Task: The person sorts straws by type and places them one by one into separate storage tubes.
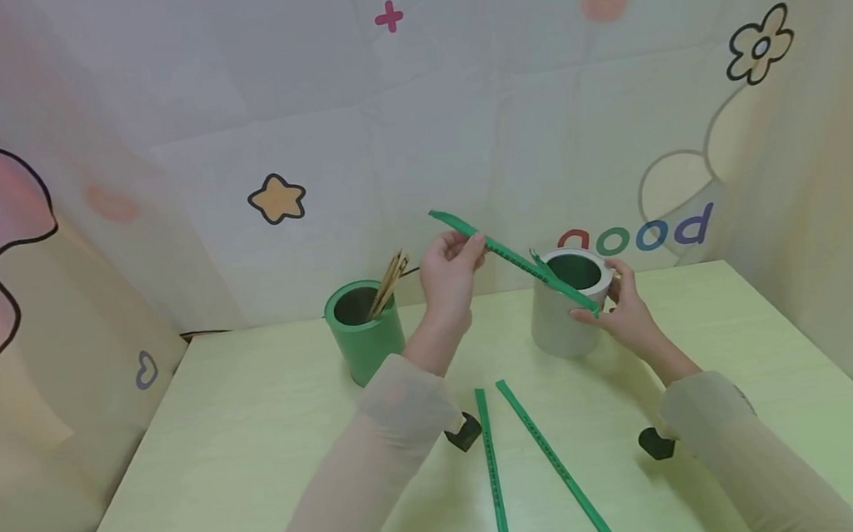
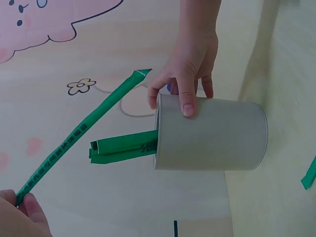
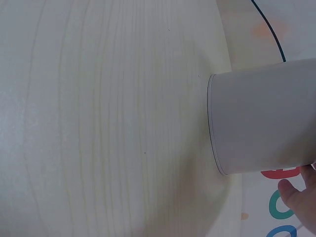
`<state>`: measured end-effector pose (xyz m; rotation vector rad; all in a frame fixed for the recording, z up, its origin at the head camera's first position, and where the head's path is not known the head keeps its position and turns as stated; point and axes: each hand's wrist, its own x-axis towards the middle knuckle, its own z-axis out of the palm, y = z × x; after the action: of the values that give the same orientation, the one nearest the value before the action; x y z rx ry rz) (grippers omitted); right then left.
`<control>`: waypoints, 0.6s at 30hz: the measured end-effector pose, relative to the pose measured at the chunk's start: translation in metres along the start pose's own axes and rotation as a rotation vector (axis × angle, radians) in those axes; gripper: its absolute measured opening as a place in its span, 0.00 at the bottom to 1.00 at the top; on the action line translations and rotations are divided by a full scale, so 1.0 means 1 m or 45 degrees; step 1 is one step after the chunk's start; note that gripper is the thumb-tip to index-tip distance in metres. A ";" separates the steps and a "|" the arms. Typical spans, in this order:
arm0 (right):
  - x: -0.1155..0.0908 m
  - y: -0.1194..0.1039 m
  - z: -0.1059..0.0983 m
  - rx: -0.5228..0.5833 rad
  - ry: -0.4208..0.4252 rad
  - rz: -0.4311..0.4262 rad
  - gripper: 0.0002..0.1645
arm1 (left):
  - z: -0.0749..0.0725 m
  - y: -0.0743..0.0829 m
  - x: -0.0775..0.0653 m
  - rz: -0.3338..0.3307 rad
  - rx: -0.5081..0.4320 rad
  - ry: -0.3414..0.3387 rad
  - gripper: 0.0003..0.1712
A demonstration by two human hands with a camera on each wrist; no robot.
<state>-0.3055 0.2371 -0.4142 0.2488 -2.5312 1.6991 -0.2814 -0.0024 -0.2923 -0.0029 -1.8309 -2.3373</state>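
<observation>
My left hand (image 1: pixel 448 274) pinches a long green wrapped straw (image 1: pixel 514 260) near one end, between thumb and fingers. It slants down to the right, and its far end passes in front of the mouth of a white cylindrical holder (image 1: pixel 561 326). Around the right side of that holder, close to its rim, my right hand (image 1: pixel 631 310) grips with the thumb toward the front. Other green wrapped straws (image 2: pixel 123 147) stick out of the holder's mouth in the left wrist view. The right wrist view shows the holder's base on the table and part of the right hand.
A green cylindrical holder (image 1: pixel 369 350) with several thin wooden sticks (image 1: pixel 389 286) stands to the left. Two more green wrapped straws (image 1: pixel 493 478) lie on the pale wooden table (image 1: pixel 210 475) between the forearms. A printed curtain (image 1: pixel 461 130) hangs behind the table.
</observation>
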 end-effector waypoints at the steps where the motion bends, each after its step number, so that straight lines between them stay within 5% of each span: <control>1: 0.000 0.000 0.000 -0.002 -0.003 0.004 0.56 | 0.001 -0.001 0.001 0.001 -0.001 0.021 0.09; 12: 0.000 0.000 -0.001 -0.011 -0.015 0.004 0.55 | 0.005 -0.028 0.010 0.057 0.061 0.222 0.08; 18: 0.000 0.000 -0.001 -0.026 -0.014 0.015 0.56 | 0.015 -0.039 0.009 0.091 0.167 0.255 0.09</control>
<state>-0.3050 0.2375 -0.4139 0.2426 -2.5614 1.6799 -0.2976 0.0199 -0.3253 0.1732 -1.8477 -2.0829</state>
